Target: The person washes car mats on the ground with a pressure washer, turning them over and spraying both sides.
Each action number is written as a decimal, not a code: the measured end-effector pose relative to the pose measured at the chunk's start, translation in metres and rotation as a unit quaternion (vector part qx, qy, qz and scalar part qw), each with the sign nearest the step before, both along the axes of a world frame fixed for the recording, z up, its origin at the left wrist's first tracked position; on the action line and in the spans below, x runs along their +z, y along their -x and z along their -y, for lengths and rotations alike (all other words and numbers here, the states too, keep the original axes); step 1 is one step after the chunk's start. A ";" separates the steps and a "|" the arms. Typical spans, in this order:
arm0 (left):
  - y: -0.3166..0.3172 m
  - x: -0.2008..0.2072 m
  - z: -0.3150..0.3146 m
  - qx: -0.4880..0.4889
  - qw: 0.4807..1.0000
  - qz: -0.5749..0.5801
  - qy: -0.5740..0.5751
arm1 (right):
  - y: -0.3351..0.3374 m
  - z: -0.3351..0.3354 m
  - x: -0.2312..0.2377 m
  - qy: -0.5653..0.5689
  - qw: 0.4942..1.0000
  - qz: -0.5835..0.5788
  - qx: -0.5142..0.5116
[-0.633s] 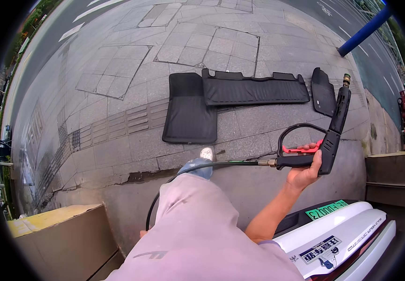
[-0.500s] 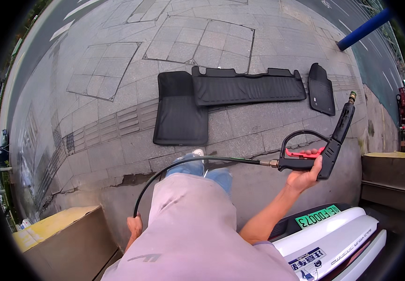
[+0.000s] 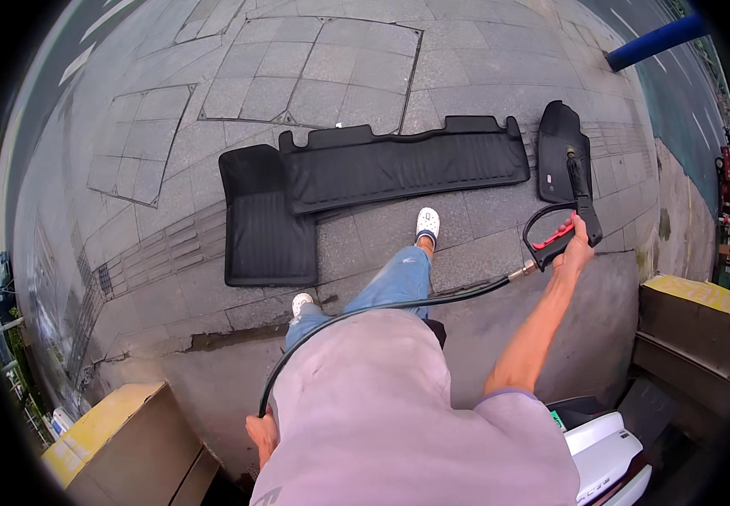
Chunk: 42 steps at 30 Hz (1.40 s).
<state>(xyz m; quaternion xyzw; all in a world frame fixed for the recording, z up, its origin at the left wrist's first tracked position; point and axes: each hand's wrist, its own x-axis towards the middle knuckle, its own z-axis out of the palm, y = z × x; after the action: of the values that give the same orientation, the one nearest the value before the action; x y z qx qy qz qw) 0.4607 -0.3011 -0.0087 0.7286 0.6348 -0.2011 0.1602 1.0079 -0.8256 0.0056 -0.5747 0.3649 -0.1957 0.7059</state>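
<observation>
Three moulded mats lie flat on the grey stone paving [image 3: 466, 63] ahead of the person, so the laying-out looks done. The black mat with a broad lower panel [image 3: 270, 240] is at the left, the nearest of the three. The long black mat with a notched far edge [image 3: 407, 169] lies in the middle, its left end seeming to lap over the left mat. The small black mat with a rounded far end [image 3: 553, 139] sits apart, at the right.

The right hand [image 3: 577, 244] grasps the black plastic spray gun with a looped guard [image 3: 586, 211] by its handle, beside the red trigger [image 3: 553, 236]; whether the trigger is pressed cannot be told. The barrel points away, and its brass-coloured tip [image 3: 571, 154] shows in front of the right mat. At the near end, a metal fitting [image 3: 522, 270] joins the gun to the black rubber hose [image 3: 432, 301], so the connection looks complete. The hose arcs across the person's front to the near left, where the left hand [image 3: 263, 432] is clenched around it.

No jet shows at the tip, so spraying does not appear to be under way. Whether the mats are wet or dry cannot be told from their dark surfaces, so any share of the work finished on them remains unclear.
</observation>
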 end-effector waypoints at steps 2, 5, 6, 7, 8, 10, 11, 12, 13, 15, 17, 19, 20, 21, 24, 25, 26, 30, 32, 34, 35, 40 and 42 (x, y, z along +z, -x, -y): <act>-0.062 0.023 0.052 0.031 0.999 0.006 -0.009 | -0.061 0.033 -0.057 -0.022 0.997 -0.075 -0.003; -0.114 0.068 0.106 0.054 0.998 -0.015 0.003 | -0.132 0.072 -0.114 0.001 0.979 -0.203 -0.005; -0.122 0.087 0.126 0.070 0.997 -0.004 0.014 | -0.140 0.078 -0.132 0.007 0.970 -0.244 0.007; -0.128 0.100 0.145 0.084 0.996 0.008 0.025 | -0.146 0.087 -0.147 0.015 0.959 -0.284 0.018; -0.128 0.099 0.163 0.077 0.997 0.011 0.007 | -0.149 0.098 -0.167 0.041 0.953 -0.300 0.023; -0.138 0.078 0.182 0.048 0.999 0.023 0.005 | -0.154 0.121 -0.202 0.096 0.938 -0.333 0.027; -0.143 0.078 0.190 0.039 0.999 0.021 -0.004 | -0.154 0.123 -0.213 0.151 0.918 -0.360 0.066; -0.179 0.093 0.198 0.034 0.999 0.020 0.008 | -0.161 0.122 -0.210 0.178 0.902 -0.379 0.102; -0.221 0.108 0.199 0.026 0.999 0.022 0.026 | -0.158 0.129 -0.202 0.208 0.885 -0.395 0.132; -0.238 0.113 0.190 -0.022 0.998 0.051 0.005 | -0.155 0.143 -0.176 0.209 0.884 -0.390 0.153; -0.256 0.097 0.188 -0.017 0.997 0.069 0.019 | -0.144 0.160 -0.166 0.179 0.906 -0.358 0.139; -0.250 0.093 0.186 -0.016 0.997 0.074 0.036 | -0.132 0.179 -0.158 0.152 0.920 -0.342 0.116; -0.234 0.084 0.187 -0.015 0.996 0.079 0.046 | -0.130 0.182 -0.146 0.161 0.916 -0.346 0.121; -0.218 0.071 0.189 -0.011 0.995 0.085 0.054 | -0.132 0.183 -0.133 0.171 0.912 -0.349 0.129; -0.216 0.049 0.197 0.018 0.990 0.103 0.099 | -0.135 0.205 -0.133 0.167 0.908 -0.354 0.146; -0.224 0.047 0.199 0.032 0.987 0.105 0.115 | -0.139 0.213 -0.135 0.160 0.909 -0.353 0.151; -0.236 0.049 0.198 0.032 0.989 0.099 0.107 | -0.146 0.212 -0.131 0.136 0.927 -0.324 0.129; -0.281 0.071 0.208 -0.035 0.996 0.001 0.083 | -0.195 0.231 -0.117 0.166 0.936 -0.290 0.110; -0.288 0.074 0.232 -0.039 0.993 -0.001 0.108 | -0.219 0.259 -0.112 0.163 0.911 -0.337 0.176; -0.296 0.059 0.249 -0.057 0.991 0.005 0.119 | -0.247 0.259 -0.104 0.169 0.898 -0.343 0.215; -0.301 0.055 0.255 -0.048 0.991 -0.001 0.127 | -0.256 0.262 -0.106 0.183 0.893 -0.345 0.224; -0.317 0.049 0.282 -0.033 0.987 -0.007 0.159 | -0.291 0.285 -0.130 0.202 0.861 -0.383 0.266; -0.305 0.021 0.292 -0.031 0.987 -0.027 0.155 | -0.296 0.285 -0.163 0.202 0.852 -0.397 0.276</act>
<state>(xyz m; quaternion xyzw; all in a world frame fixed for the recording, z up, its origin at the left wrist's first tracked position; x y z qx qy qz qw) 0.7655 -0.5929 0.0125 0.7084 0.5774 -0.3214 0.2480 1.3037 -1.1106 -0.1571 -0.8105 0.3930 0.1827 0.3941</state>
